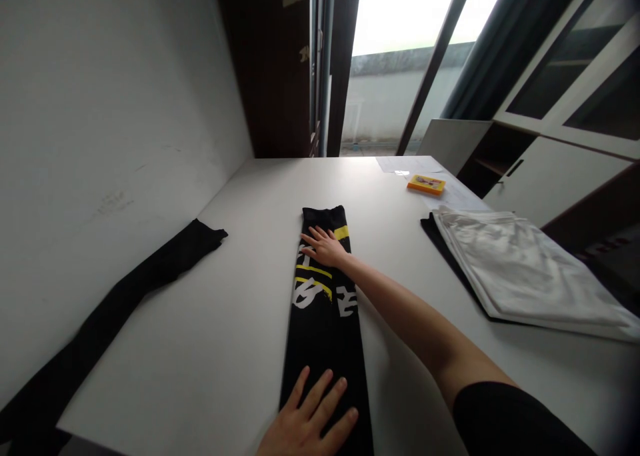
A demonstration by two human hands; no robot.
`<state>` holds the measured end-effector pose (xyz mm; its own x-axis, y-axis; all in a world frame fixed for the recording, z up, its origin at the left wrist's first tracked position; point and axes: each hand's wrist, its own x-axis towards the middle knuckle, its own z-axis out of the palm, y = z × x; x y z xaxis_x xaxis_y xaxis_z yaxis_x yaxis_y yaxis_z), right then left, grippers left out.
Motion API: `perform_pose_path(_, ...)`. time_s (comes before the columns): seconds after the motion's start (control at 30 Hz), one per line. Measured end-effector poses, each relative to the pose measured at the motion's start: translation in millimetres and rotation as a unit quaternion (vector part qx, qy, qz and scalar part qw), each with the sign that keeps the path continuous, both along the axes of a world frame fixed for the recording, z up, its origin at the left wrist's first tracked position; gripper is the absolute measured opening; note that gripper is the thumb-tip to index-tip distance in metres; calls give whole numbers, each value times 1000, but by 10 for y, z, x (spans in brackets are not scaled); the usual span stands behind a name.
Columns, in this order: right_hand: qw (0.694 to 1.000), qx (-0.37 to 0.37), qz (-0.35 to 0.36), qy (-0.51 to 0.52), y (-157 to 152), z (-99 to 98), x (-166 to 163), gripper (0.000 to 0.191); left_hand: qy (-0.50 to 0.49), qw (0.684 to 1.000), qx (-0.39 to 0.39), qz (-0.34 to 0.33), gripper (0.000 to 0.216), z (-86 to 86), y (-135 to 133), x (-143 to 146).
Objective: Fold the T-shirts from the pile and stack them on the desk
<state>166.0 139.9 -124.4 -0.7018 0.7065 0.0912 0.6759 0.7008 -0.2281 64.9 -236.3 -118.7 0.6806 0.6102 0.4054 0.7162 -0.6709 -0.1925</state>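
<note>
A long, narrow black printed garment (pixel 325 339), with white lettering and yellow stripes, lies flat on the white table (pixel 230 349), running away from me. I cannot tell whether it is a sleeve or a folded trouser leg. My right hand (pixel 324 248) rests palm down near its far end, fingers spread over the print. Closer to me, my left hand (pixel 313 419) is laid on the plain black part with its fingers apart. The garment's near end runs out of view at the bottom. Neither hand grips the cloth.
Along the wall on the left lies another long black cloth piece (pixel 135 279), hanging over the table edge. To the right is a stack of folded white cloth (pixel 530 269) with black cloth under it. A small orange-yellow box (pixel 427 185) sits on papers (pixel 407 165) farther back.
</note>
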Motion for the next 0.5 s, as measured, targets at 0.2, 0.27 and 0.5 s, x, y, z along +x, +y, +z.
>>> perform_pose_path(0.2, 995, -55, -78, -22, 579, 7, -158, 70, 7, 1000, 9, 2, 50, -43, -19, 30)
perform_pose_path(0.27, 992, -48, -112, -14, 711, 53, -202, 67, 2, 1000, 8, 5, 51, -72, -18, 27)
perform_pose_path(0.5, 979, 35, -176, 93, 543, 256, -6, 54, -135, 968, -207, -40, 53, 126, 9, -209)
